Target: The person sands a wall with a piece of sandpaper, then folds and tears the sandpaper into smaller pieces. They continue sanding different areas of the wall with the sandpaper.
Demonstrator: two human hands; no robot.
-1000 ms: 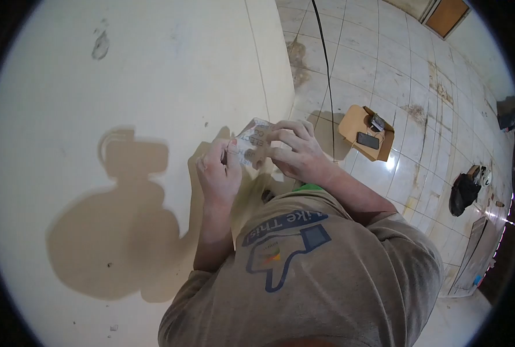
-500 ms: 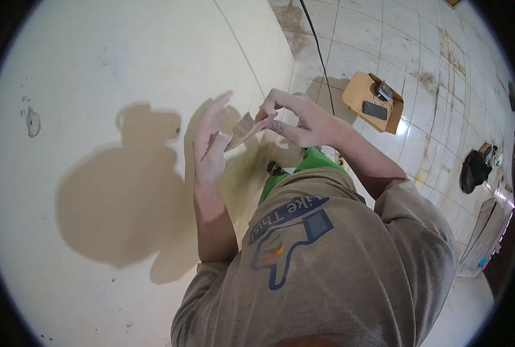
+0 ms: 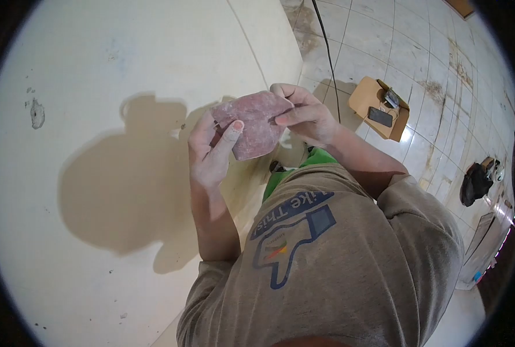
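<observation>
A reddish, dusty sheet that looks like sandpaper (image 3: pixel 254 124) is spread between my hands, its reddish face toward the camera. My left hand (image 3: pixel 214 147) grips its left edge, thumb on top and fingers behind. At the right edge, my right hand (image 3: pixel 309 115) pinches the sheet between thumb and fingers. Pale dust coats both hands. Close by on the left is a pale wall (image 3: pixel 95 75), with shadows of the head and arms on it.
A cardboard box (image 3: pixel 359 98) with a phone (image 3: pixel 380 117) in it lies on the tiled floor (image 3: pixel 408 52). A black cable (image 3: pixel 331 63) crosses the tiles. A dark bag-like object (image 3: pixel 474 185) lies at the far right. The wall has a chipped spot (image 3: pixel 37 114).
The sheet has been opened out and turned, so its broad reddish face now shows. My left hand, spread before, has closed on the sheet's left side.
</observation>
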